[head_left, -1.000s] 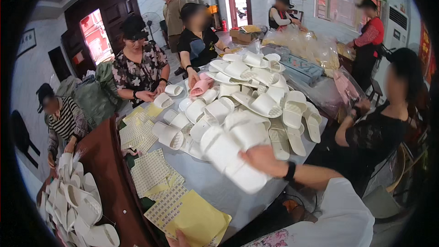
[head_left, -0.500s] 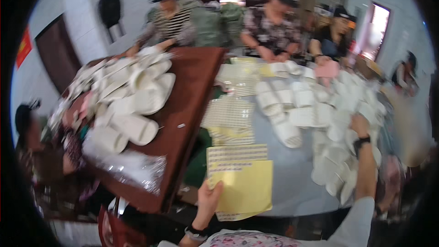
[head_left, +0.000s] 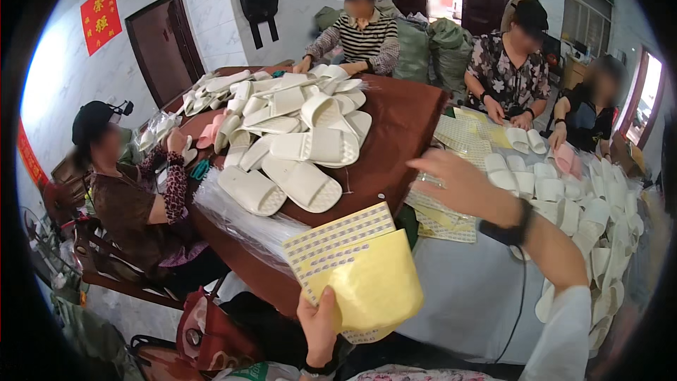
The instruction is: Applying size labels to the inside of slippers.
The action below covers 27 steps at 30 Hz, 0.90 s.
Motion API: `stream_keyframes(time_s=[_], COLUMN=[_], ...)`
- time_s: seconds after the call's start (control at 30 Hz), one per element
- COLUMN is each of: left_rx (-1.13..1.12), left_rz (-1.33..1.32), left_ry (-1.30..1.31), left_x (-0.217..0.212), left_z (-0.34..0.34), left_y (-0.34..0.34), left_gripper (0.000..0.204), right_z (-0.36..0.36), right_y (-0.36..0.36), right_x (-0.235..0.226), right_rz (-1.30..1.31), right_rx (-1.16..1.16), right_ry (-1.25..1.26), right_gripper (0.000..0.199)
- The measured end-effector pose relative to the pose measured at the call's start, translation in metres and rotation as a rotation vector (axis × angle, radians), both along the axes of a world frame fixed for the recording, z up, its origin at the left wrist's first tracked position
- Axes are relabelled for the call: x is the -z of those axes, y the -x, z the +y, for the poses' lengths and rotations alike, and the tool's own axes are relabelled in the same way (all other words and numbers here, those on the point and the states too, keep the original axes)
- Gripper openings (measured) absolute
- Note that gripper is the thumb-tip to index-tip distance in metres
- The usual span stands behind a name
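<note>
My left hand (head_left: 321, 321) grips a small stack of yellow sticker sheets (head_left: 381, 279), thumb on top, above the near edges of the two tables. Rows of small labels line the upper part of the sheets, and bare yellow backing shows below. My right hand (head_left: 462, 185), with a dark band at the wrist, hangs over the gap between the tables with its fingers stretched leftward and nothing visible in them. Beneath and beyond it lie more label sheets (head_left: 451, 226) on the grey table. Left of it, a heap of white slippers (head_left: 310, 187) covers part of the brown table.
White slippers (head_left: 553, 190) crowd the right side of the grey table (head_left: 458, 296), with a pink one (head_left: 566, 160) among them. Clear plastic bags (head_left: 236, 215) lie at the brown table's near edge. Co-workers sit around both tables. A red bag (head_left: 204, 331) stands at lower left.
My right hand has left the slippers on the right and swung leftward to the gap. The sheets in my left hand now tilt. The whole view has turned left.
</note>
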<state>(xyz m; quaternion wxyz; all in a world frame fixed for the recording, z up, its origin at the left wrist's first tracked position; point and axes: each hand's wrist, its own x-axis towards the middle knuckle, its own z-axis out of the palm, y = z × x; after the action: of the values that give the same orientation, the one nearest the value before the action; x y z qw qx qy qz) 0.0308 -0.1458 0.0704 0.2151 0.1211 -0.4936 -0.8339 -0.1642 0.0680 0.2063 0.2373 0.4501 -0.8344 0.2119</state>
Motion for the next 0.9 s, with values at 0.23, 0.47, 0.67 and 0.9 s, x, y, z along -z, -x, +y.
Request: stream_keyframes(time_s=[0.23, 0.47, 0.67, 0.9], left_rx=[-0.302, -0.188, -0.206, -0.029], left_rz=[-0.077, -0.043, -0.102, -0.055], left_ry=[0.028, 0.234, 0.215, 0.077], left_x=[0.014, 0.044, 0.024, 0.011], left_z=[-0.046, -0.046, -0.043, -0.008], left_y=[-0.026, -0.016, -0.024, -0.013], left_gripper=[0.022, 0.022, 0.021, 0.024], right_z=[-0.184, -0.253, -0.236, -0.076], right_y=[0.093, 0.161, 0.111, 0.09], right_x=[0.027, 0.072, 0.051, 0.017], right_rz=[0.521, -0.003, 0.094, -0.437], right_rx=[-0.107, 0.101, 0.027, 0.013], right_ry=[-0.454, -0.92, -0.902, -0.276], right_gripper=[0.04, 0.048, 0.035, 0.04])
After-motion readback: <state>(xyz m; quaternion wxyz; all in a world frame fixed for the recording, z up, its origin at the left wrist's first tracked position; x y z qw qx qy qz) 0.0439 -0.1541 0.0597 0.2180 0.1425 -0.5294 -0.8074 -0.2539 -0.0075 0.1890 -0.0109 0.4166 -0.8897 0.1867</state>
